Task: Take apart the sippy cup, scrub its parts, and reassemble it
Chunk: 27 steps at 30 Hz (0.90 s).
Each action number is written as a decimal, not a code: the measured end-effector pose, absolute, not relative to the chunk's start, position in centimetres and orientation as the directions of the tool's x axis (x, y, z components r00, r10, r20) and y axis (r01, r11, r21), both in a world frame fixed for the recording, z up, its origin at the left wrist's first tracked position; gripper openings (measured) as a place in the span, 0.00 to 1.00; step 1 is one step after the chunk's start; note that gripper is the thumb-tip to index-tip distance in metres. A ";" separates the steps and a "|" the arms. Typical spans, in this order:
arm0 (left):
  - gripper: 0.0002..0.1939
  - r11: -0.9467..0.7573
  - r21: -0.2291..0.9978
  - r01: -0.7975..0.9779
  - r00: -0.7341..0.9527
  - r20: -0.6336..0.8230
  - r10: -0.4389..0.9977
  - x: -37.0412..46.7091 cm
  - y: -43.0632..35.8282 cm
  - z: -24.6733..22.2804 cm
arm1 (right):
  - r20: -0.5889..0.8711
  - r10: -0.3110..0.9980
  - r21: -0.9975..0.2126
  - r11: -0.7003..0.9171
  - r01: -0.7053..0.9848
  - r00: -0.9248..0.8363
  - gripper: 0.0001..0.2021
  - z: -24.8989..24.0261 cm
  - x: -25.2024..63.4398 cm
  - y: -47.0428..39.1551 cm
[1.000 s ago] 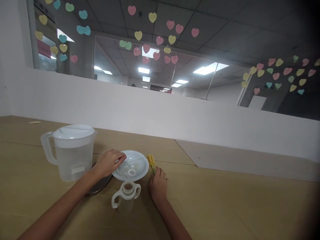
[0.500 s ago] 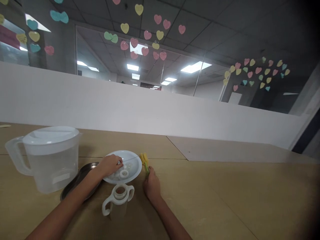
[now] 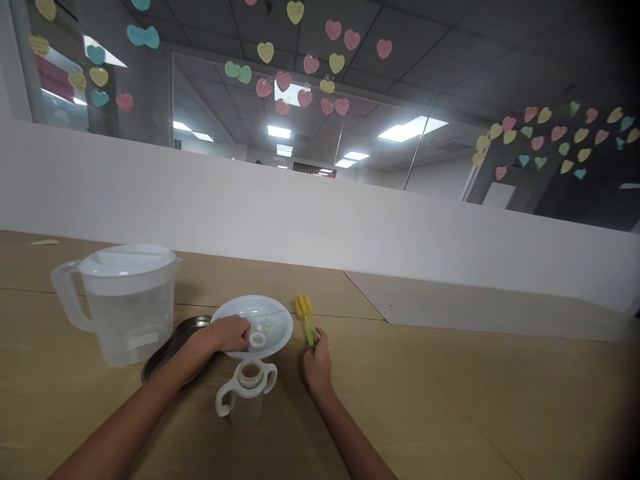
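Note:
My right hand [image 3: 318, 363] grips the green handle of a sponge brush [image 3: 303, 306], its yellow head pointing up and away from me. In the white bowl [image 3: 284, 327] my left hand [image 3: 233, 333] has its fingers curled down, and what they hold, if anything, is hidden. Beside those fingers lie a white ring [image 3: 257, 341] and some small clear pieces. A thin pale line runs across the bowl from near the left hand to its right rim; I cannot make out what it is. Nearer to me stands a clear baby bottle [image 3: 249, 393] with two white handles and an open top.
At left is a translucent lidded pitcher [image 3: 133, 313]. A dark metal tray [image 3: 170, 350] lies between it and the bowl, partly under my left forearm. A pale flat piece [image 3: 45, 242] rests far left. Behind the table [image 3: 425, 393] rises a white wall [image 3: 250, 207] with windows above.
The camera view has shifted, so everything appears further right. My left hand's fingers have curled down lower into the bowl. My right hand has moved slightly away from the bowl with the brush.

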<state>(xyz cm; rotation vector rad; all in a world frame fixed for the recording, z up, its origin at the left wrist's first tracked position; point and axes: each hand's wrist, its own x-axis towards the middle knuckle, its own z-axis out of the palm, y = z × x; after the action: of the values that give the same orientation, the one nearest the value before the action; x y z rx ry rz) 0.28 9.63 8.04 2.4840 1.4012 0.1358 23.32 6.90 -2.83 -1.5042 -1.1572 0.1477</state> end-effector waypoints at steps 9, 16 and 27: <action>0.16 -0.482 0.574 0.662 0.636 -0.089 0.767 -0.6 9.9 9.9 | 0.517 0.698 -0.829 0.264 0.493 0.496 0.27 -2.5 23.2 6.8; 0.19 -0.338 0.800 0.496 0.673 -0.108 0.732 -0.8 9.6 11.0 | 0.458 0.728 -0.867 0.239 0.437 0.511 0.26 -1.6 22.8 6.3; 0.21 -0.150 0.988 0.027 0.541 0.111 0.833 -0.5 8.5 13.0 | 0.622 0.640 -0.772 0.407 0.488 0.450 0.22 2.3 20.6 2.8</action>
<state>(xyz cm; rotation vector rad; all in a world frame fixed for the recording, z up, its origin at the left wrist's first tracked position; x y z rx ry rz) -0.50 8.46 12.98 1.5740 0.7549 0.8346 20.64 2.84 2.33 -1.2262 -1.1800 0.1316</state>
